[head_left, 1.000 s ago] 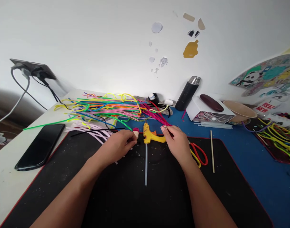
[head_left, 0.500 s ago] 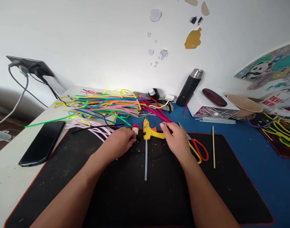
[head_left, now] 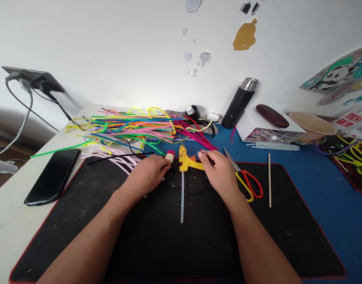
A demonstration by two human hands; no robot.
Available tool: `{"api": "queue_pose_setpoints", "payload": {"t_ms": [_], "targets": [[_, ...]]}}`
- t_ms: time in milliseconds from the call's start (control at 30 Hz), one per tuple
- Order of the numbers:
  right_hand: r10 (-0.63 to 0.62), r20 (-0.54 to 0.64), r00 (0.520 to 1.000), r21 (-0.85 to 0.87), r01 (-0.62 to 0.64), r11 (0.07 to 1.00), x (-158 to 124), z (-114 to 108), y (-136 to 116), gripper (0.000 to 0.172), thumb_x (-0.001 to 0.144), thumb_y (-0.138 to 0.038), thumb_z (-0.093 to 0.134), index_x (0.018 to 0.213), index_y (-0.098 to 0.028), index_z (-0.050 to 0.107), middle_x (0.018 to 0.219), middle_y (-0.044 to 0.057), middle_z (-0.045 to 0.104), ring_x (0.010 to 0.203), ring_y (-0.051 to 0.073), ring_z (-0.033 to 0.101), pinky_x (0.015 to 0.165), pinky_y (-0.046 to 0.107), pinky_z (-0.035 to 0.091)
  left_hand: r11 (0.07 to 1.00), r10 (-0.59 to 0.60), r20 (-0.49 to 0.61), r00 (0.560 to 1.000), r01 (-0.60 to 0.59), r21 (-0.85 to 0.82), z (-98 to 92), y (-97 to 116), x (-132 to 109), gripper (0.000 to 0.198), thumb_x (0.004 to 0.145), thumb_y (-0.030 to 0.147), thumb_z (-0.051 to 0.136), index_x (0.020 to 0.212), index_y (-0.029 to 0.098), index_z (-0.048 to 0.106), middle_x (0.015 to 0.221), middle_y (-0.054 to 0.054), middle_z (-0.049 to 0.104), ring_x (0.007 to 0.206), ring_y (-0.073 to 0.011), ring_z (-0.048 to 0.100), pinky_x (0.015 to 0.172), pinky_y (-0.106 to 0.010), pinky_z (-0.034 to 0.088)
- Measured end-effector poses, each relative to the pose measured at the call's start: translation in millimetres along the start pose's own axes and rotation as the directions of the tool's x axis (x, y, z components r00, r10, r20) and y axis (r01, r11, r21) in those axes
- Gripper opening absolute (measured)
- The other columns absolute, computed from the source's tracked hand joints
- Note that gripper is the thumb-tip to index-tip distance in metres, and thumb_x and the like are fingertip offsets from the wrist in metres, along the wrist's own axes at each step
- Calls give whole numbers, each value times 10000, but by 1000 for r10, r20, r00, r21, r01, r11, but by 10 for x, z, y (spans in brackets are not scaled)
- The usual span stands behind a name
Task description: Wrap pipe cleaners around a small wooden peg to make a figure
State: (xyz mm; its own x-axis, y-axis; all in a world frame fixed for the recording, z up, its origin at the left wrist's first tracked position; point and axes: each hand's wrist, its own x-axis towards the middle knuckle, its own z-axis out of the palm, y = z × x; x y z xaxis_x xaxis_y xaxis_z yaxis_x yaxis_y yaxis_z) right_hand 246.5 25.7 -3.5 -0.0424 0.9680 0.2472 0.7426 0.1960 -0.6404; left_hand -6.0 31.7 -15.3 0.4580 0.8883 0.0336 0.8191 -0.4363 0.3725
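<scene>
Yellow glue gun [head_left: 184, 163], head view: lies at the far edge of the black mat [head_left: 175, 252], between the hands. Left hand [head_left: 148, 173] pinches a cream-and-pink piece [head_left: 169, 157] just beside it; right hand [head_left: 221, 175] curled near the handle [head_left: 197, 165], can't tell if gripping. Risk: a right-hand bump could swing the nozzle [head_left: 182, 148] into the left hand, burning if hot. Nozzle points away from the person; long axis, with glue stick [head_left: 182, 199], runs near-to-far.

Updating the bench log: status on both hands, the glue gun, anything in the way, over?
Left hand pinching cream-and-pink piece; contents of right hand unclear. Yellow glue gun lying between them, glue stick trailing. Scissors beside right hand.
</scene>
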Motion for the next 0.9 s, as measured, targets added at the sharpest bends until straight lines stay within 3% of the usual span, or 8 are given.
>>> {"api": "queue_pose_setpoints", "payload": {"t_ms": [167, 433, 900], "targets": [[6, -11, 1000, -20, -6, 1000, 8, -19, -12, 413, 1065, -502, 518, 818, -223, 697, 835, 66, 711, 779, 241, 651, 692, 336, 418, 999, -7, -18, 1000, 6, -46, -38, -24, -12, 251, 1032, 278, 523, 1001, 203, 761, 944, -101, 763, 906, -271, 692, 806, -353, 494], [-1, -53, 999, -150, -7, 989, 49, -36, 128, 371, 1054, -488, 542, 944, -216, 768, 926, 96, 747, 865, 274, 665, 735, 356, 439, 991, 40, -18, 999, -42, -130, 6, -7, -11, 265, 1018, 233, 505, 1093, 210, 759, 1132, -111, 775, 1071, -289, 706, 965, -408, 533], [74, -19, 997, -270, -76, 960, 100, -36, 321, 333, 1034, -460, 582, 978, -196, 777, 935, 104, 724, 865, 280, 652, 731, 366, 437, 985, 23, -16, 1000, -25, -169, 33, 0, 7, 271, 1032, 289, 489, 1064, 215, 748, 1100, -106, 785, 1052, -298, 718, 942, -406, 540]]}}
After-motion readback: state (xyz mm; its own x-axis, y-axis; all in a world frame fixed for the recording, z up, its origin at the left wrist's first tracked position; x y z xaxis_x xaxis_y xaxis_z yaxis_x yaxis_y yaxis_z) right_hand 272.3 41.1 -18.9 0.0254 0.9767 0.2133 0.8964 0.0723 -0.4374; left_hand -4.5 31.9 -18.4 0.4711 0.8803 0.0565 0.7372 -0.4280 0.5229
